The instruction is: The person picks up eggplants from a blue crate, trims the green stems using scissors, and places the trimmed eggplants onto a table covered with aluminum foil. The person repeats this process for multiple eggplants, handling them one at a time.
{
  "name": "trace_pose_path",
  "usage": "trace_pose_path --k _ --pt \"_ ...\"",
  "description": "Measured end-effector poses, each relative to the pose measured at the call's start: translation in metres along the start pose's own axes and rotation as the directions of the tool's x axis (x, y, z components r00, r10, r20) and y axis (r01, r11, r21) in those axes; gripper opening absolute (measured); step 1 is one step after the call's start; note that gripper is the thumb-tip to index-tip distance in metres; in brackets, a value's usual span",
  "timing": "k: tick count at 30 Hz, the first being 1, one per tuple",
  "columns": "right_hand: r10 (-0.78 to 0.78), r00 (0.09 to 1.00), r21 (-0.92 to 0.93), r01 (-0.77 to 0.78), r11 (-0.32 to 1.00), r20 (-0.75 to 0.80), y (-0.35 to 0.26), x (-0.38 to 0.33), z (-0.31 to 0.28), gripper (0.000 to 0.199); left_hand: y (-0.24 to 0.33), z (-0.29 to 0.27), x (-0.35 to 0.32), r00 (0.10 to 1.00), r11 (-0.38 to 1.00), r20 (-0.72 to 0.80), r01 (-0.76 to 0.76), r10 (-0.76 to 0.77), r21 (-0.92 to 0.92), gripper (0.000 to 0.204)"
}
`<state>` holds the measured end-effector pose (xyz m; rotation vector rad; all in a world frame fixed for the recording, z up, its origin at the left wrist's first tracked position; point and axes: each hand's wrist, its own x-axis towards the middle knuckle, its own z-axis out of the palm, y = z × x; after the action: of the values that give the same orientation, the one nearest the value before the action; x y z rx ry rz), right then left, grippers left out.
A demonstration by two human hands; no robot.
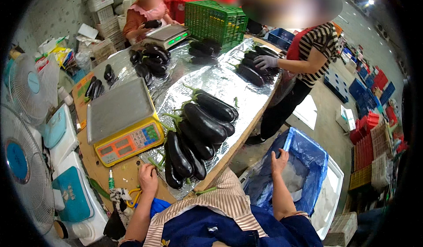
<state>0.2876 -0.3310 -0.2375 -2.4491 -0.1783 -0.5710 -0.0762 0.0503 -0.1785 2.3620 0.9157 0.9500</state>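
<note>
Dark purple eggplants with green stems lie in a pile on the foil-covered table before me. My left hand rests at the near table edge, beside the stems of the closest eggplants. Its fingers are curled under, and its palm is hidden. On the right, my right hand is over a bin lined with a blue plastic bag; the fingers are apart and nothing shows between them. A yellow digital scale with a bare grey plate stands left of the pile.
Across the table a person holds an eggplant behind another scale. A gloved co-worker at the right touches more eggplants. A green crate stands at the back. Fans and teal-topped scales line the left.
</note>
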Motion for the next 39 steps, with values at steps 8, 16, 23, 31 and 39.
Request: trace_pose_path --k 8,16,23,31,39 --pt "0.021 0.999 0.022 -0.020 1.000 -0.031 0.003 -0.003 0.000 0.038 0.001 0.000 0.002 1.000 1.000 0.013 -0.008 0.007 0.022 0.011" --pt "0.004 0.998 0.035 -0.002 0.999 -0.055 -0.005 -0.001 -0.003 0.034 -0.001 0.000 0.000 1.000 0.999 0.008 -0.010 0.009 0.033 0.010" --pt "0.029 0.998 0.071 -0.026 0.997 -0.051 -0.009 -0.003 -0.006 0.033 0.002 -0.002 0.001 1.000 0.999 0.014 -0.007 0.007 0.046 0.009" --pt "0.003 0.997 0.035 0.000 0.999 -0.082 -0.008 -0.002 -0.004 0.032 -0.001 -0.001 0.000 1.000 0.998 0.000 -0.030 0.030 0.048 0.008" --pt "-0.021 0.996 0.032 0.024 0.999 -0.091 -0.013 -0.002 -0.007 0.032 0.000 -0.001 0.000 0.999 0.998 -0.006 -0.041 0.041 0.041 0.009"
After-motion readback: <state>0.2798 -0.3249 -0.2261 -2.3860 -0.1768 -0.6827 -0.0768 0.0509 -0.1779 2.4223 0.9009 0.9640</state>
